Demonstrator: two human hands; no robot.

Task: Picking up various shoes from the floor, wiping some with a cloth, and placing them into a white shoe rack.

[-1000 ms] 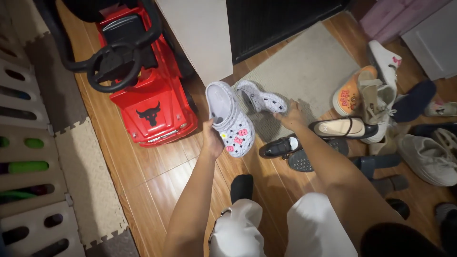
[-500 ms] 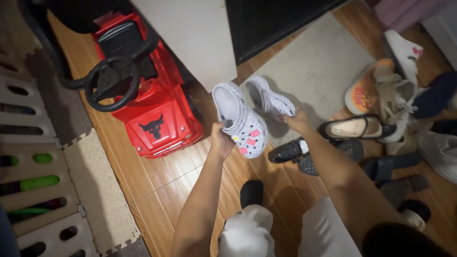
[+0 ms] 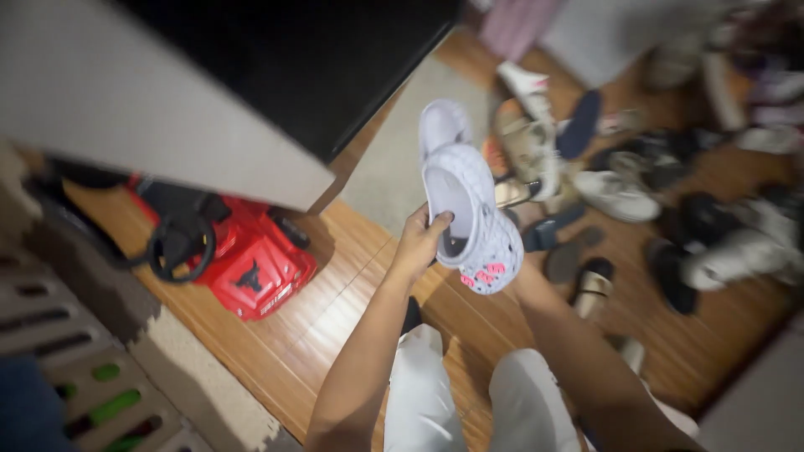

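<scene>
**Left hand lifts a pale clog above the floor**

My left hand (image 3: pixel 421 243) is closed around the rim of a pale lilac clog (image 3: pixel 469 213), thumb hooked inside the opening, holding it up in the air well clear of the floor. Pink charms dot the toe end nearest me. A second clog (image 3: pixel 442 125) of the same colour shows just behind the first, higher in view; I cannot tell what holds it. My right hand is hidden behind the clogs, only its forearm (image 3: pixel 578 351) showing, so I cannot tell whether it is open or closed.

Largest around me is the wood floor (image 3: pixel 335 285). A grey and black cabinet (image 3: pixel 209 92) fills the upper left. A beige mat (image 3: pixel 394 159) lies beyond its corner. Below the cabinet sits a red ride-on toy car (image 3: pixel 251 259) with a black steering wheel (image 3: pixel 177 244). Foam play tiles (image 3: pixel 92 360) cover the lower left. To the right, a blurred heap of shoes (image 3: pixel 670 192) spreads across the floor, with a white sneaker (image 3: pixel 615 194) and a black slipper (image 3: pixel 591 283) among them.
</scene>
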